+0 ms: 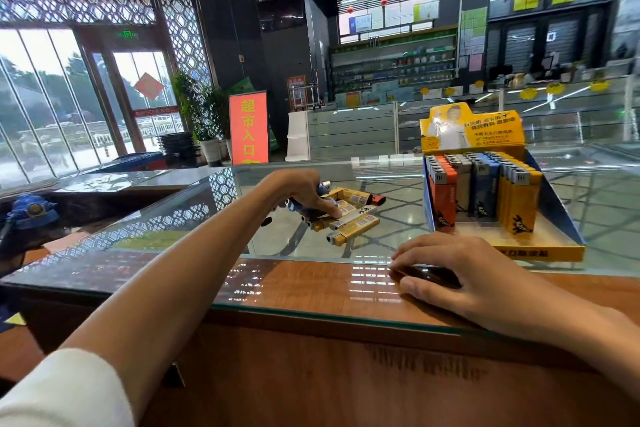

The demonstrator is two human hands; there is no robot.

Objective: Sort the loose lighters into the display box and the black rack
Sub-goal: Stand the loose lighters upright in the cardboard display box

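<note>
Head view of a shop counter with a glass counter top (pixel 194 218) laid over a brown wood-grain border (pixel 311 284). The left hand (pixel 304 196), its arm extended from a white sleeve (pixel 62 392), reaches into a pile of loose rectangular lighters (pixel 356 224) lying flat near the middle of the glass. Its fingers are curled round a few blue lighters with silver caps (pixel 323 188), and its fingertips touch a white lighter at the near side of the pile. Most of the pile is yellow with barcode labels; one orange lighter (pixel 378 199) lies at its far right edge. To the right of the pile, apart from it, stands the yellow-and-blue cardboard display box (pixel 540 251) with a raised yellow header card (pixel 467 132). Upright lighters stand in it in rows running front to back, from left to right orange (pixel 443 198), white (pixel 462 191), blue (pixel 485 192) and yellow (pixel 519 203); the low front part of the box is bare. The right hand (pixel 460 270) lies on the near border just in front of the box, well apart from the left hand, its fingers arched over a dark glossy object (pixel 431 276). Whether it grips this object or merely covers it cannot be told, nor can the object be identified. Beyond the counter stand an orange-red floor sign with yellow characters (pixel 248 128) and green potted plants (pixel 204 107).
</note>
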